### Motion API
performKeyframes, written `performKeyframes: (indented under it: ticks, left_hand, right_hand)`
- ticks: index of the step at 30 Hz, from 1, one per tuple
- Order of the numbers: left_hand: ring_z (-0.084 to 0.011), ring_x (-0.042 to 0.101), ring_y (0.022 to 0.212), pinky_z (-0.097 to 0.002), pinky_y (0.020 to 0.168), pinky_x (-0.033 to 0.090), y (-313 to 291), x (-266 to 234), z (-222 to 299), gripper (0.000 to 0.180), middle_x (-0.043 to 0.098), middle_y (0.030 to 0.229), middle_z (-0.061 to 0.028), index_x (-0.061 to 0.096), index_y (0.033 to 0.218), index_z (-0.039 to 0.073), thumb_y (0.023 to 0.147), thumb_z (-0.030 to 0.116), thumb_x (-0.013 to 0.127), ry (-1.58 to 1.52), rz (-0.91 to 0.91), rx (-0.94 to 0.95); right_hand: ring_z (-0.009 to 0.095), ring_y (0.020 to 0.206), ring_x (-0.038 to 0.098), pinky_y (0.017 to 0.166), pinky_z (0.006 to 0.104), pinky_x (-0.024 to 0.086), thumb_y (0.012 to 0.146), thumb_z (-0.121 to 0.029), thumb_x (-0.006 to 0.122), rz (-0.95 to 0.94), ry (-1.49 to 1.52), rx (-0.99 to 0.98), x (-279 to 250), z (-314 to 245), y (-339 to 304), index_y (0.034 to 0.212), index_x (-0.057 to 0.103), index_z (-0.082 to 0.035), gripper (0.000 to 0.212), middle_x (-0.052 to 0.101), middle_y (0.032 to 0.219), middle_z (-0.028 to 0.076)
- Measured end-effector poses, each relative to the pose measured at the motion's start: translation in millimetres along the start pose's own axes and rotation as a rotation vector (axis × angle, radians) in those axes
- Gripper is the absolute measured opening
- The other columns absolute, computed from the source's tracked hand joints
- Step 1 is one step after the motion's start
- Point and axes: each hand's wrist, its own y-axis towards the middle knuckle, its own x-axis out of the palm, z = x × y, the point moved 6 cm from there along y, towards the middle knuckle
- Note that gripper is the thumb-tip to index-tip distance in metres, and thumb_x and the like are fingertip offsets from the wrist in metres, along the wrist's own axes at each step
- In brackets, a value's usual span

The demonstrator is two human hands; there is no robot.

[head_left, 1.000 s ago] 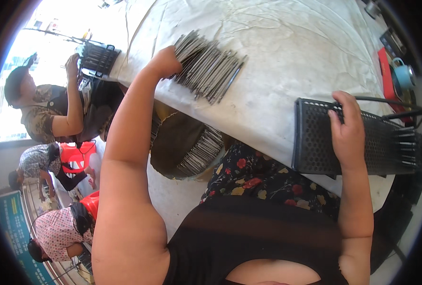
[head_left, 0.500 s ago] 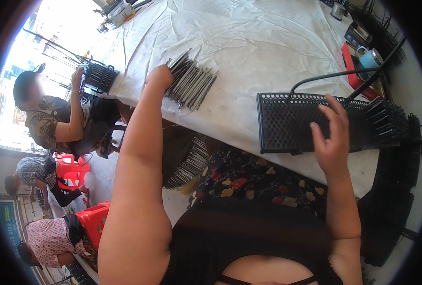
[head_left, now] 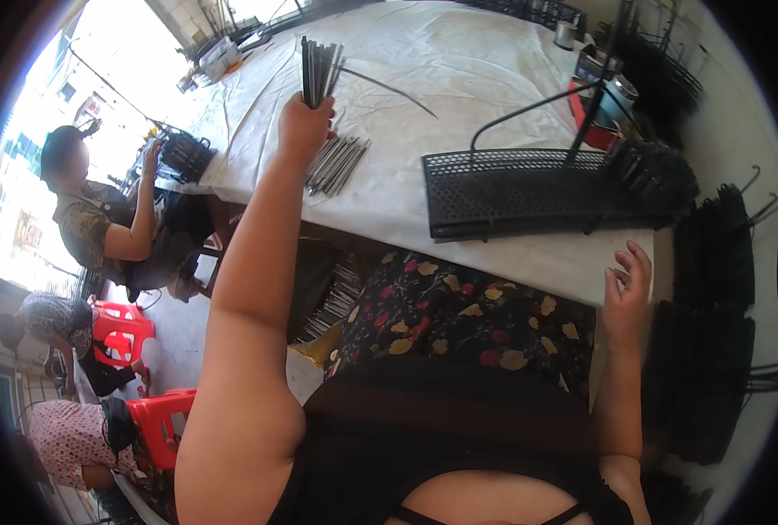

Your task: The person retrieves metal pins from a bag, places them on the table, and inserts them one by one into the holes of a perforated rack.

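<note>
A bundle of thin metal rods [head_left: 318, 70] is gripped in the left hand [head_left: 306, 127], to the left of the black perforated rack [head_left: 511, 201] and farther back than it; the fingers are wrapped around the lower ends, and the rods are held roughly upright above the table [head_left: 468, 66]. One long dark rod [head_left: 389, 91] is seen slanting out from the bundle toward the rack; whether it is pinched by the fingers cannot be told. A flat pile of similar rods [head_left: 338, 166] is laid on the table to the left of the rack, well apart from it. The right hand [head_left: 625, 297] is held in front of the rack's right end, apart from it, with the fingers loosely curled and nothing seen in them. More rods are held in a dark sack [head_left: 312, 278], below and to the left of the rack. The rods are judged stiff and light singly but weightier when bunched, smooth enough to slide against one another, and hardly fragile. A full wrap nearer mid-length would probably be steadier, as tops gripped only from below may be splayed.
</note>
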Motion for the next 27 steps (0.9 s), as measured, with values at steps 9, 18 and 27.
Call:
performKeyframes:
  ticks: [9,18,27]
  left_hand:
    - [-0.0153,0.056,0.058,-0.031,0.049,0.05,-174,95,64,0.013,0.058,0.071,-0.0046,0.061,0.087,0.002,0.091,0.014,0.063,-0.641,-0.491,-0.186]
    - [-0.0151,0.057,0.06,-0.0299,0.049,0.05,-318,160,-17,0.01,0.06,0.073,-0.0049,0.06,0.1,0.004,0.091,0.01,0.057,-0.571,-0.836,-0.556]
    - [-0.0138,0.057,0.071,-0.0311,0.059,0.054,-274,110,-17,0.011,0.057,0.08,-0.0043,0.057,0.095,0.005,0.094,0.015,0.06,-0.715,-0.758,-0.508]
  right_hand:
    - [0.019,0.104,0.059,0.086,0.0296,0.051,0.091,-0.003,0.058,-0.173,0.724,0.074,11,-30,4,0.116,0.055,-0.004,0.025,0.053,0.125,0.011]
    - [0.012,0.092,0.058,0.078,0.0294,0.049,0.094,-0.037,0.063,-0.856,1.015,0.557,145,-66,-85,0.126,0.047,-0.004,0.049,0.062,0.105,0.005]
    - [0.023,0.081,0.062,0.074,0.0333,0.05,0.085,-0.017,0.065,-0.558,0.069,0.068,80,10,-16,0.094,0.066,0.001,0.02,0.065,0.091,0.013]
